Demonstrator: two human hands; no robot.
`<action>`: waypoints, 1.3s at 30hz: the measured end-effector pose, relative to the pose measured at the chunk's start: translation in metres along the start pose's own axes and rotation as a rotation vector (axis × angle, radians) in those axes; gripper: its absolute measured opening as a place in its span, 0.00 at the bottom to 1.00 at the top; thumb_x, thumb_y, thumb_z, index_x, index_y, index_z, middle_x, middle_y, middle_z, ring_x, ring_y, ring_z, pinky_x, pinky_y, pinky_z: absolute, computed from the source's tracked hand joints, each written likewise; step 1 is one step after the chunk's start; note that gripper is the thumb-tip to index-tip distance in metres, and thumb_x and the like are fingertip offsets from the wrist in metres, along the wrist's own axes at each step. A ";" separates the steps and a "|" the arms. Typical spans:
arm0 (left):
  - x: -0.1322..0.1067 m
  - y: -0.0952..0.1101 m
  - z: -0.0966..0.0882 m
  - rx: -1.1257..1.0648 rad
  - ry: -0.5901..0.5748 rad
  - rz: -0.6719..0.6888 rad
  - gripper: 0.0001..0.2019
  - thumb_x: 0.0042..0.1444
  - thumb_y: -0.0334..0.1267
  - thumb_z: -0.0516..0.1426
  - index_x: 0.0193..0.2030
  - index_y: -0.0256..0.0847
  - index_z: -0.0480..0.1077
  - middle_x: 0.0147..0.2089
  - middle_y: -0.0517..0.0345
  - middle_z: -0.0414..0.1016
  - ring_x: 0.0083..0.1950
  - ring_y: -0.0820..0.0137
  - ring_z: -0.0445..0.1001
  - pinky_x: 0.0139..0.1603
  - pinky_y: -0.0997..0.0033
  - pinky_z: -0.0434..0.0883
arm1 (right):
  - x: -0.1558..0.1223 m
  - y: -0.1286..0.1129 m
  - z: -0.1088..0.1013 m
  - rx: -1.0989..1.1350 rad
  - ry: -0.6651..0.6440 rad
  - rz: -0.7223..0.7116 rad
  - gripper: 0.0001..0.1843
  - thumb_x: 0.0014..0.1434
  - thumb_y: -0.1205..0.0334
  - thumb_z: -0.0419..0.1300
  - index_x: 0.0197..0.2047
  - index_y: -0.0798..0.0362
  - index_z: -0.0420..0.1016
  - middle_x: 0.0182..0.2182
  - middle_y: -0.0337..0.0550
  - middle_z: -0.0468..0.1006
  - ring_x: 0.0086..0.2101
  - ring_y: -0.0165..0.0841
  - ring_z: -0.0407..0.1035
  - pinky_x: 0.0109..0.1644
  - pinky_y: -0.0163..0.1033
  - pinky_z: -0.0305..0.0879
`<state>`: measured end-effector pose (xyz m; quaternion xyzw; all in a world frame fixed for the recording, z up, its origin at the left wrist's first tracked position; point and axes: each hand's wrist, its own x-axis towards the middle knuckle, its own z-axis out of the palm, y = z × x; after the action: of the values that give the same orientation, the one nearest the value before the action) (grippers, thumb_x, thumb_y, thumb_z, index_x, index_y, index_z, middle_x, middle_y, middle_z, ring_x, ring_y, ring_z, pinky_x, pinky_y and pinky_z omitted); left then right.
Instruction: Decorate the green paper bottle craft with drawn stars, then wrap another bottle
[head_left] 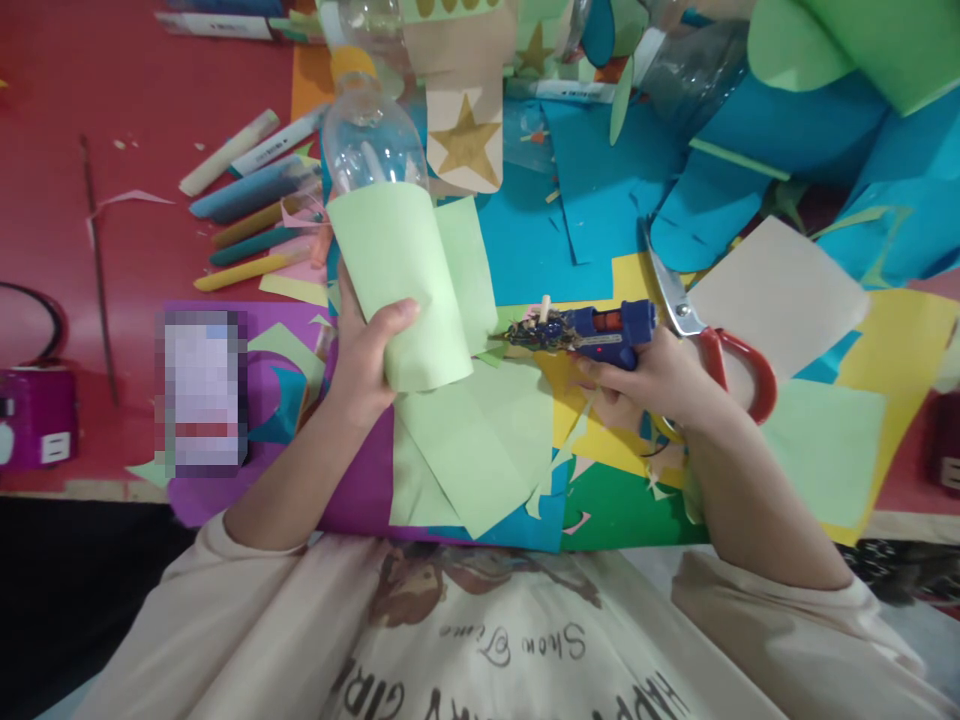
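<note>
My left hand point(367, 350) is wrapped round a clear plastic bottle point(375, 140) with an orange cap, its thumb pressing on the light green paper point(401, 290) that sleeves the lower part. The bottle tilts, cap toward the far side. In my right hand point(652, 375) is a blue glue gun point(600, 330), gripped by its handle. Its nozzle points left and lies close to the edge of the green paper; whether it touches, I cannot tell. Loose light green sheets point(480, 440) lie below the bottle. Red-handled scissors point(720, 350) rest just beyond my right hand.
Several markers point(255, 210) lie at the left, above a phone point(202, 390) on purple paper. Blue sheets point(600, 180) and a beige piece with a gold star point(463, 140) cover the far side. A beige sheet point(780, 290) lies at the right. Paper scraps are scattered around.
</note>
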<state>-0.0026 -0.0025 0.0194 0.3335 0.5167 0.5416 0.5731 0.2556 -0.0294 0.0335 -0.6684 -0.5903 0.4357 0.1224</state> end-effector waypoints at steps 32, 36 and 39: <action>-0.004 0.002 0.003 -0.013 0.002 -0.020 0.18 0.37 0.40 0.65 0.38 0.51 0.69 0.38 0.59 0.75 0.49 0.54 0.72 0.41 0.59 0.72 | -0.004 -0.005 -0.001 0.021 -0.018 0.093 0.17 0.46 0.59 0.64 0.19 0.48 0.58 0.15 0.35 0.62 0.20 0.29 0.59 0.20 0.34 0.52; -0.003 0.002 0.005 -0.039 0.034 0.002 0.20 0.35 0.38 0.64 0.39 0.51 0.68 0.41 0.60 0.74 0.46 0.59 0.72 0.39 0.61 0.71 | -0.005 -0.003 -0.002 0.109 0.001 0.056 0.14 0.45 0.58 0.64 0.19 0.49 0.62 0.16 0.35 0.64 0.20 0.28 0.59 0.19 0.33 0.54; -0.003 0.002 0.004 -0.028 0.033 0.011 0.20 0.36 0.38 0.64 0.40 0.52 0.68 0.40 0.59 0.75 0.47 0.57 0.72 0.40 0.60 0.71 | -0.005 -0.002 -0.002 0.147 0.021 0.046 0.10 0.45 0.57 0.63 0.22 0.50 0.66 0.18 0.38 0.70 0.20 0.28 0.61 0.20 0.34 0.58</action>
<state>0.0012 -0.0041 0.0229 0.3195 0.5165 0.5574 0.5661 0.2559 -0.0325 0.0384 -0.6755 -0.5400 0.4735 0.1671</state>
